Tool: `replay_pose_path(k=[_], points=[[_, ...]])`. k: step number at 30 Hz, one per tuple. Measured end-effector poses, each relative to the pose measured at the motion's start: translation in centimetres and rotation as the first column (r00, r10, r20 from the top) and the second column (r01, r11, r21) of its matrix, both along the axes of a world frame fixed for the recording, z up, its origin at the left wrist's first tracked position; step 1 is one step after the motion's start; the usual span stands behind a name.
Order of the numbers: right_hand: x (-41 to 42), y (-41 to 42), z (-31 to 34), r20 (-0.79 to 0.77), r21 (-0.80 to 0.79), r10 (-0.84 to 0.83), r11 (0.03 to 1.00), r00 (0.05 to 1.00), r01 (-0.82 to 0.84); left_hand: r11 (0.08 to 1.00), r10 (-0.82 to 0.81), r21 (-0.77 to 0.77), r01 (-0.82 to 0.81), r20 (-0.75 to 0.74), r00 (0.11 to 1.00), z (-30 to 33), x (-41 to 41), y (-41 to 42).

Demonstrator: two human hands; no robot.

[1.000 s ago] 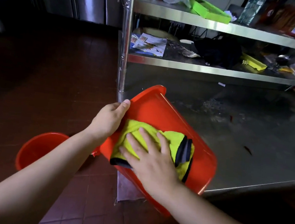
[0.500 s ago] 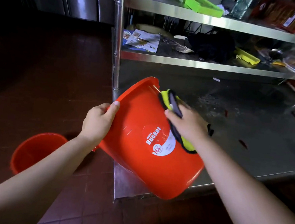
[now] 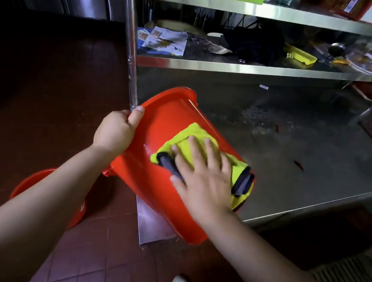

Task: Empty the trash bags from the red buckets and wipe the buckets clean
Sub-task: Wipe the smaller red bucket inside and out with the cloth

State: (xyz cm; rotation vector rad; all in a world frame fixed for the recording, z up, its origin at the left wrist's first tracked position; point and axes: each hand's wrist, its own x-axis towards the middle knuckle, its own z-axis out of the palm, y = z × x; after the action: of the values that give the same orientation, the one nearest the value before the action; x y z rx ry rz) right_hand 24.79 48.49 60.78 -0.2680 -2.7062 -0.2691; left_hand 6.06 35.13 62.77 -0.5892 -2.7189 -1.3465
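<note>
A red bucket (image 3: 166, 124) lies tilted on its side over the corner of a steel table, its mouth turned away from me and to the left. My left hand (image 3: 116, 130) grips its rim. My right hand (image 3: 201, 179) lies flat, fingers spread, pressing a yellow cloth with dark trim (image 3: 192, 141) against the bucket's outer wall. A second red bucket (image 3: 34, 181) stands on the floor at the lower left, mostly hidden behind my left forearm.
The steel table (image 3: 294, 158) is wet and speckled with bits of debris. Behind it a steel rack (image 3: 235, 65) holds papers, a black bag and yellow and green trays. Its upright post (image 3: 131, 42) stands just past the bucket. Brown floor tiles lie below.
The bucket has been turned, so its white label no longer shows. My right hand has come back from the far side onto the near upper wall, with the cloth flat under the palm.
</note>
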Motion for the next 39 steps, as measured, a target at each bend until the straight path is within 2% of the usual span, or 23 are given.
replay_pose_path(k=[3, 5, 9, 12, 15, 18, 20, 22, 23, 24, 25, 27, 31, 34, 39], points=[[1.8, -1.4, -2.8, 0.035, 0.179, 0.176, 0.967, 0.984, -0.18, 0.997, -0.011, -0.076, 0.013, 0.021, 1.0, 1.0, -0.9, 1.9], [2.8, -1.4, -4.0, 0.051, 0.269, 0.233, 0.933, 0.971, -0.238, 0.994, -0.017, -0.105, 0.018, 0.01, 1.0, 1.4, -1.2, 2.7], [3.4, 0.1, -3.5, 0.084, 0.238, 0.342, 0.905, 0.936, -0.352, 0.995, -0.035, -0.089, 0.035, 0.004, 0.999, 1.5, -1.4, 3.0], [3.4, 2.5, -1.5, 0.041, 0.131, 0.313, 0.94, 0.949, -0.315, 0.997, -0.071, -0.029, 0.072, 0.042, 0.997, 1.2, -1.6, 2.3], [3.0, 4.3, -0.2, -0.056, -0.015, 0.192, 0.981, 0.98, -0.194, 0.991, -0.116, 0.075, 0.109, 0.091, 0.989, 0.5, -1.7, 1.0], [2.1, 6.3, 0.7, -0.108, -0.194, 0.039, 0.979, 0.993, -0.06, 0.978, -0.13, 0.183, 0.101, 0.154, 0.98, -0.7, -1.5, -0.6], [1.1, 7.8, 1.5, -0.016, -0.456, -0.114, 0.885, 0.993, 0.094, 0.972, -0.119, 0.218, 0.083, 0.158, 0.98, -1.6, -1.1, -1.9], [-0.1, 9.1, 2.1, 0.126, -0.677, -0.217, 0.694, 0.968, 0.243, 0.967, -0.103, 0.247, 0.059, 0.167, 0.981, -2.4, -0.7, -3.0], [-0.7, 9.3, 2.4, 0.184, -0.719, -0.233, 0.631, 0.955, 0.292, 0.963, -0.098, 0.264, 0.05, 0.174, 0.98, -2.8, -0.5, -3.5], [-1.4, 9.3, 2.6, 0.213, -0.726, -0.241, 0.61, 0.947, 0.319, 0.959, -0.096, 0.28, 0.043, 0.179, 0.979, -3.0, -0.3, -3.8], [-2.1, 8.9, 2.8, 0.219, -0.712, -0.243, 0.623, 0.945, 0.325, 0.955, -0.093, 0.293, 0.037, 0.18, 0.979, -3.1, -0.1, -4.0], [-3.7, 7.4, 3.1, 0.166, -0.629, -0.235, 0.723, 0.958, 0.286, 0.953, -0.08, 0.301, 0.024, 0.176, 0.981, -3.3, 0.3, -4.3], [-6.4, 2.0, 3.3, 0.024, -0.29, -0.179, 0.94, 0.983, 0.178, 0.946, -0.065, 0.325, -0.004, 0.202, 0.977, -3.6, 1.0, -4.7], [-8.3, -2.9, 3.1, 0.003, -0.106, -0.101, 0.989, 0.995, 0.1, 0.937, -0.058, 0.349, -0.016, 0.203, 0.977, -3.7, 1.5, -5.1], [-9.5, -3.8, 2.8, 0.059, -0.043, 0.079, 0.996, 0.995, -0.077, 0.924, -0.047, 0.38, -0.05, 0.241, 0.969, -4.4, 2.2, -5.8]])
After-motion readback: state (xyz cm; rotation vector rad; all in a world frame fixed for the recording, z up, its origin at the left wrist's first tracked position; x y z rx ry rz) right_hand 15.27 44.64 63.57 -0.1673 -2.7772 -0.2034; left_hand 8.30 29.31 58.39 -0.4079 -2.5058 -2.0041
